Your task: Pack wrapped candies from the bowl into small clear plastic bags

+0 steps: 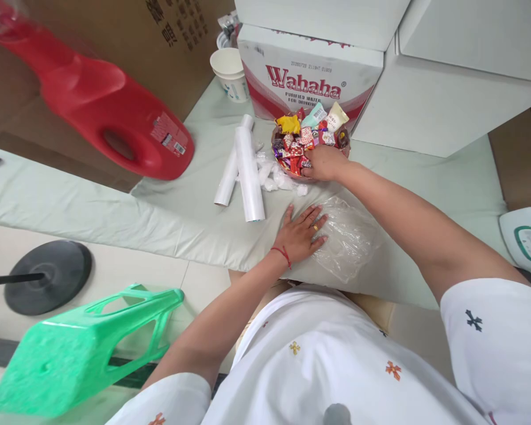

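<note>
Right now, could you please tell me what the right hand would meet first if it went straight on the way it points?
The right hand would meet the wrapped candies first, as it is in among them; next probably the wall of the bowl, though depth is unclear.

Pale floor point(128, 265) — tiled, 1 green stool point(66, 354)

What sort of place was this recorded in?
Possibly a storeroom or a supply corner, though the view is too narrow to be sure. A Wahaha water carton, paper cups and a large red jug show around a cloth-covered table.
</note>
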The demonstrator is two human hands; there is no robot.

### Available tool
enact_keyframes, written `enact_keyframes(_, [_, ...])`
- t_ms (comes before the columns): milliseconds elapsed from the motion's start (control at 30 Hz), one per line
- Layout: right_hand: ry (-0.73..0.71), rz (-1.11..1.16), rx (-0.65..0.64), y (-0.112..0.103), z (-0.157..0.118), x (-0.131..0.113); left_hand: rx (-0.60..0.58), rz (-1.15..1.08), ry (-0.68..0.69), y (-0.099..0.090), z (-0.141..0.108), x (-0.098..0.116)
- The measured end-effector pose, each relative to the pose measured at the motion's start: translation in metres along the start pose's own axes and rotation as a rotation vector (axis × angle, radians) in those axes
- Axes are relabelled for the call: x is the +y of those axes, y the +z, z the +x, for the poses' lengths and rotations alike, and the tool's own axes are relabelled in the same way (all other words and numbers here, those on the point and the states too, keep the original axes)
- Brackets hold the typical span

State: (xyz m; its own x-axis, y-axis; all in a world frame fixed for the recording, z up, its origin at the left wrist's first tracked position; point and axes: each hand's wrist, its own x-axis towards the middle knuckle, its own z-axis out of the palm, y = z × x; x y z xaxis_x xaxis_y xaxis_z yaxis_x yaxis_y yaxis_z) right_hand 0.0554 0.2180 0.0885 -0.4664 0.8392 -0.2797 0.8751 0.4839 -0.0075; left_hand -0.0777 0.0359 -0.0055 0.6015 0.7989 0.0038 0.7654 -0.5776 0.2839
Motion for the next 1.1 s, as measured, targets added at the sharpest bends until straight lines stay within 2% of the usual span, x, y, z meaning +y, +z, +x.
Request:
enact_keyframes(133, [-0.064, -0.017, 0.074, 0.001, -0.001, 0.014, -0.014, 0.001, -0.005, 0.000, 0.000, 0.000])
enact_keyframes(267, [-0.084, 0.085, 0.157, -0.012, -0.007, 0.029, -0.001, -0.009, -0.001, 0.000, 0.000, 0.000])
enact_keyframes(367, [-0.120, 0.288, 0.241, -0.023, -0.029, 0.042, 0.005, -0.022, 0.004, 0.000, -0.001, 0.000])
enact_keyframes(433, [-0.146, 0.451, 0.238, -0.023, -0.054, 0.049, 0.004, -0.031, 0.004, -0.001, -0.001, 0.000])
enact_keyframes(533, [-0.265, 0.614, 0.057, -0.006, -0.093, 0.047, -0.001, -0.040, 0.006, -0.003, -0.001, 0.000])
enact_keyframes(633, [-0.455, 0.603, -0.110, 0.024, -0.119, 0.034, 0.000, -0.050, 0.013, -0.005, 0.000, -0.001])
enact_keyframes(733, [-0.592, 0.509, -0.223, 0.049, -0.126, 0.020, 0.011, -0.055, 0.009, -0.004, 0.000, -0.001])
enact_keyframes(800, [-0.634, 0.450, -0.267, 0.056, -0.124, 0.015, 0.012, -0.052, 0.008, -0.003, 0.000, -0.002])
enact_keyframes(900, [-0.657, 0.456, -0.254, 0.057, -0.120, 0.016, 0.014, -0.049, 0.007, -0.001, 0.000, -0.002])
enact_keyframes(1033, [-0.649, 0.596, -0.151, 0.058, -0.125, 0.032, 0.036, -0.059, 0.011, -0.003, -0.002, -0.002])
enact_keyframes(1100, [-0.598, 0.643, -0.067, 0.060, -0.134, 0.042, 0.038, -0.057, 0.014, -0.005, -0.002, -0.002])
